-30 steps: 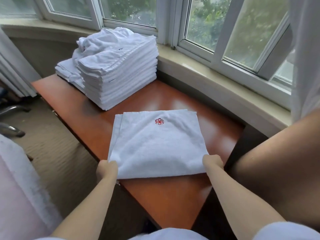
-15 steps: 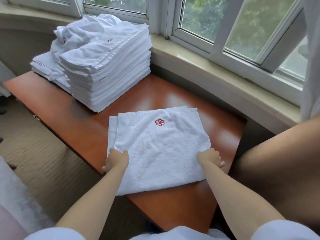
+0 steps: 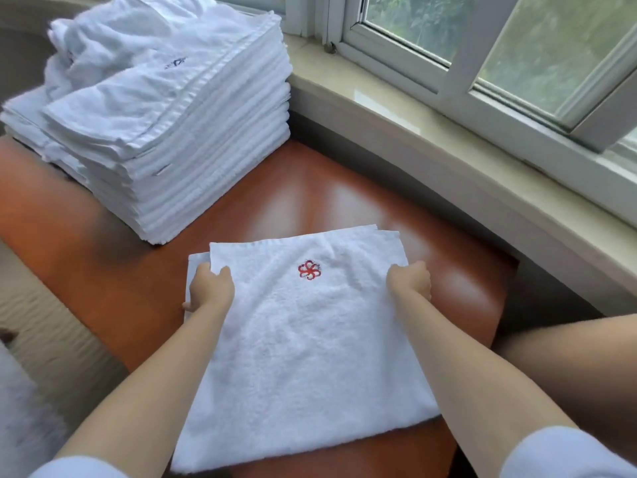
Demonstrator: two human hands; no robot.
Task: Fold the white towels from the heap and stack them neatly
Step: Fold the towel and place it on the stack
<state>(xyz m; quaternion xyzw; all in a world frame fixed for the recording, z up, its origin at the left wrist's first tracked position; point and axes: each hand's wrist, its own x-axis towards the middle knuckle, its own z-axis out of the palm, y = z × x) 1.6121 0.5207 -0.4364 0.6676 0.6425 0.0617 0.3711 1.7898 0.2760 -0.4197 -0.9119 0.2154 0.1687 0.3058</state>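
Note:
A folded white towel (image 3: 310,339) with a red flower emblem lies flat on the reddish wooden table (image 3: 310,201). My left hand (image 3: 210,288) grips its left edge near the far corner, fingers on top and thumb at the side. On the right edge, near the other far corner, my right hand (image 3: 410,282) is curled around the towel. A tall stack of folded white towels (image 3: 193,160) stands at the table's far left, with a crumpled heap of white towels (image 3: 113,39) on and behind it.
A beige window sill (image 3: 448,139) and white window frames run along the table's far and right side. Carpeted floor (image 3: 51,322) lies to the left, below the table edge. Part of a person's leg (image 3: 568,357) shows at the right.
Both hands have slid from the towel's near corners forward along its side edges to the far corners. The camera has moved closer to the table.

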